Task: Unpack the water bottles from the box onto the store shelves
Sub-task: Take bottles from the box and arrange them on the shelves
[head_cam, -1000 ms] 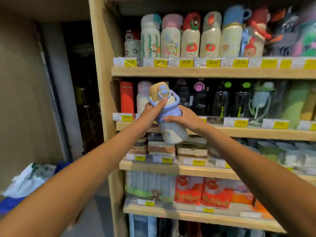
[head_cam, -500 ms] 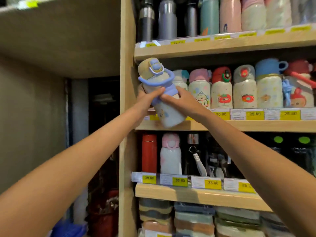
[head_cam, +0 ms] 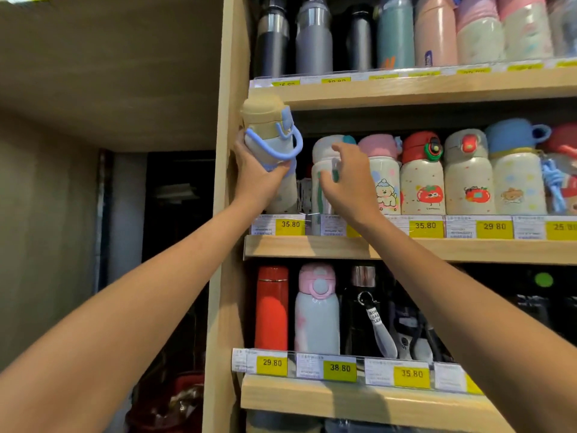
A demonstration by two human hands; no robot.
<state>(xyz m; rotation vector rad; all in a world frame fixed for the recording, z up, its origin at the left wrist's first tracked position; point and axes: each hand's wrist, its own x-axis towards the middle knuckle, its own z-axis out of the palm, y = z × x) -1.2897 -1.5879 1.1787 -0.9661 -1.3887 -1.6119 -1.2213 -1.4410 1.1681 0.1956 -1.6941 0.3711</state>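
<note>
Wooden store shelving (head_cam: 406,89) fills the right of the frame, three tiers showing, each edged with yellow price tags. On the top tier stand tall metal flasks (head_cam: 313,35) in black, grey, teal and pink. On the middle tier runs a row of cartoon-printed children's bottles (head_cam: 421,176); on the lower tier stand a red flask (head_cam: 271,307) and a pink-lidded bottle (head_cam: 317,310). At the middle tier's left end, the left hand (head_cam: 254,173) grips the blue-handled bottle (head_cam: 270,142) with a yellow lid, tilted against the upright. The right hand (head_cam: 349,179), fingers spread, touches the green-striped bottle (head_cam: 324,170) just beside it.
</note>
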